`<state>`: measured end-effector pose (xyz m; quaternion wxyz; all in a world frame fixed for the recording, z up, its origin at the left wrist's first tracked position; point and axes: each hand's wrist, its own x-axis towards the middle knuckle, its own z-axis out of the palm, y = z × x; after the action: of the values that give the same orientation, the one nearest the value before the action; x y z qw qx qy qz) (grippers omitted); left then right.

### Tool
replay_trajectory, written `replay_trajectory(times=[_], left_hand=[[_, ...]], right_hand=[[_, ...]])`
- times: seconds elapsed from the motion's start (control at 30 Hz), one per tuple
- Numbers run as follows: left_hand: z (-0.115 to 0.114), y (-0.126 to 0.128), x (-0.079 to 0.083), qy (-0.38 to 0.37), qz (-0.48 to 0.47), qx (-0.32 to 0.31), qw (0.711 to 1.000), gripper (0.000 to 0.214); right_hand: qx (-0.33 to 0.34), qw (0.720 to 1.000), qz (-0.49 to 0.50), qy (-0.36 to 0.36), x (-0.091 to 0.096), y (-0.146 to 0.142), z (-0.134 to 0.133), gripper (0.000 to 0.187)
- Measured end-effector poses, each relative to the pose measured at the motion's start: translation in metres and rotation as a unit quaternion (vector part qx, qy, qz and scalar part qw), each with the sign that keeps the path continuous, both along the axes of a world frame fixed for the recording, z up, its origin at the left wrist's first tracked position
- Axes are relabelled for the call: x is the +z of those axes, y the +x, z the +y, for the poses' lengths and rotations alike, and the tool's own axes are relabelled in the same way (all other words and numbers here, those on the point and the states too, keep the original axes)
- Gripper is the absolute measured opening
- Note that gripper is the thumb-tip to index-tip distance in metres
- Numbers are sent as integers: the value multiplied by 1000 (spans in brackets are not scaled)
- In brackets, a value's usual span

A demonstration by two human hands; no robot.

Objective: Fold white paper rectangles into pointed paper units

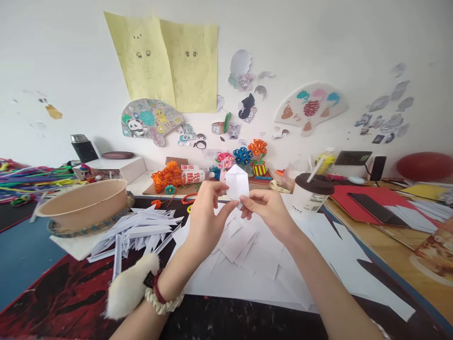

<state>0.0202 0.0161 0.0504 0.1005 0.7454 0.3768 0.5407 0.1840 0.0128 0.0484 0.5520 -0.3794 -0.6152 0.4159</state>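
A small white piece of paper (238, 185), its top folded to a point, is held upright above the table. My right hand (264, 208) pinches its lower right corner between thumb and fingers. My left hand (208, 215) is at the paper's left side, thumb and index finger curved toward it, the thumb tip near its lower edge. Below both hands lie loose white paper pieces (235, 238) on larger white sheets (247, 288). To the left is a pile of folded paper strips (148, 230).
A beige basin (83, 203) stands at the left. On the right are a lidded cup with a straw (313, 191), a red folder (339, 200) and a dark phone (377, 209). Orange craft flowers (171, 177) sit at the back against the wall. A white fluffy thing (132, 288) hangs by my left wrist.
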Motion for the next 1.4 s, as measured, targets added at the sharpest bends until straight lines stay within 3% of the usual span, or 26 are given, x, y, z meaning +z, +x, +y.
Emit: replay_trajectory(times=[0.17, 0.3, 0.6, 1.17, 1.4], left_hand=[[4, 2, -5, -172, -94, -39, 980, 27], [6, 3, -8, -226, -129, -84, 962, 27], [4, 1, -3, -202, -147, -89, 964, 19], [-2, 5, -1, -203, -166, -90, 961, 20], [-2, 6, -2, -164, -151, -65, 973, 22]], right_hand=[[-6, 1000, 10, -3, 0, -3, -1, 30], [-16, 999, 27, -9, 1, -4, -1, 29], [44, 998, 37, -34, 0, -2, 0, 29], [27, 991, 103, -77, -1, -10, -3, 23], [21, 989, 127, -76, -4, -14, -3, 22]])
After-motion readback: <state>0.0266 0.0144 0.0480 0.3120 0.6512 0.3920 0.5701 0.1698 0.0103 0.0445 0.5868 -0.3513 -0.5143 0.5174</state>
